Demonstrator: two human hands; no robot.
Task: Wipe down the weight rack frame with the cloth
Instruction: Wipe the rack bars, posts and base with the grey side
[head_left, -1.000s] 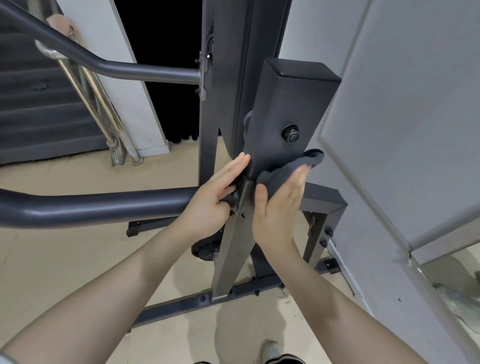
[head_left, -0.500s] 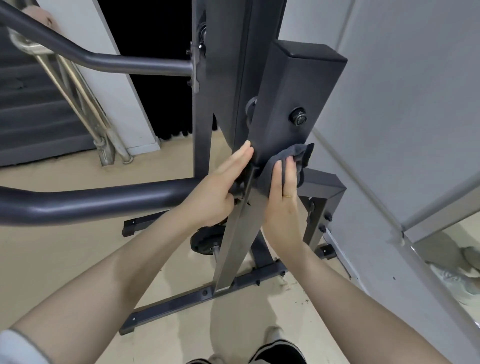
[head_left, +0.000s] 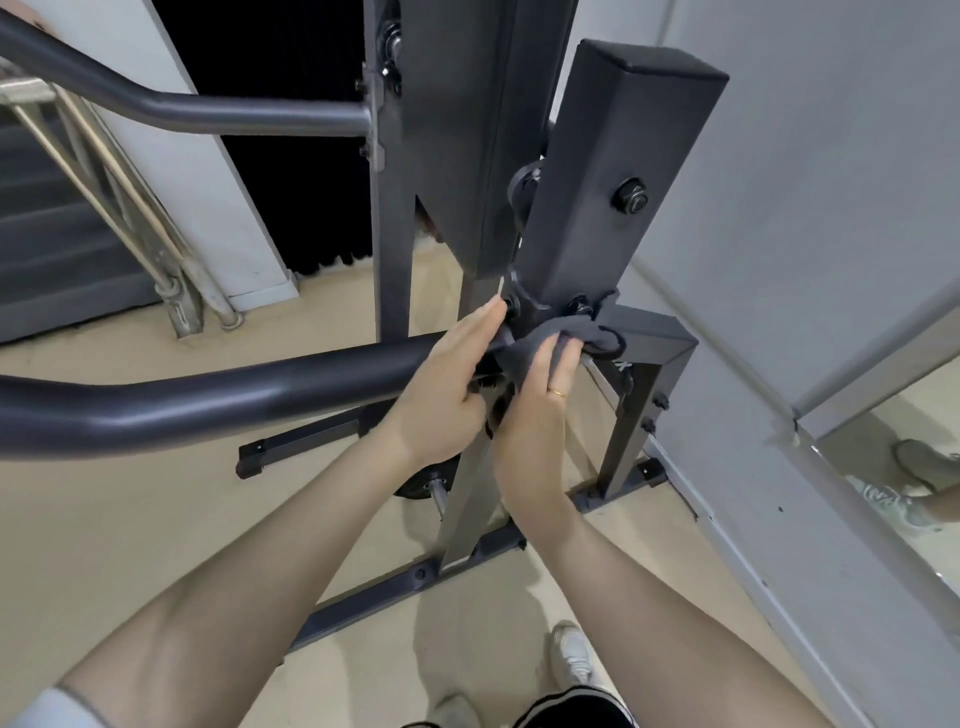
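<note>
The dark grey weight rack frame (head_left: 613, 171) rises in front of me, with a capped square post and a slanted steel strut below it. A grey cloth (head_left: 566, 338) is bunched against the joint under the post. My right hand (head_left: 540, 410) presses the cloth onto the frame, fingers laid over it. My left hand (head_left: 447, 389) rests on the joint where the thick round bar (head_left: 208, 395) meets the frame, fingers straight along the metal and thumb tucked under.
A grey wall panel (head_left: 831, 208) stands close on the right, with a mirror strip (head_left: 898, 467) lower down. Base rails (head_left: 395, 587) cross the beige floor. A weight plate (head_left: 421, 488) sits low behind the strut. Metal stair railings (head_left: 156, 249) stand far left.
Both hands have slid down the frame, from the lower part of the post to the joint beneath it. The cloth moved down with my right hand.
</note>
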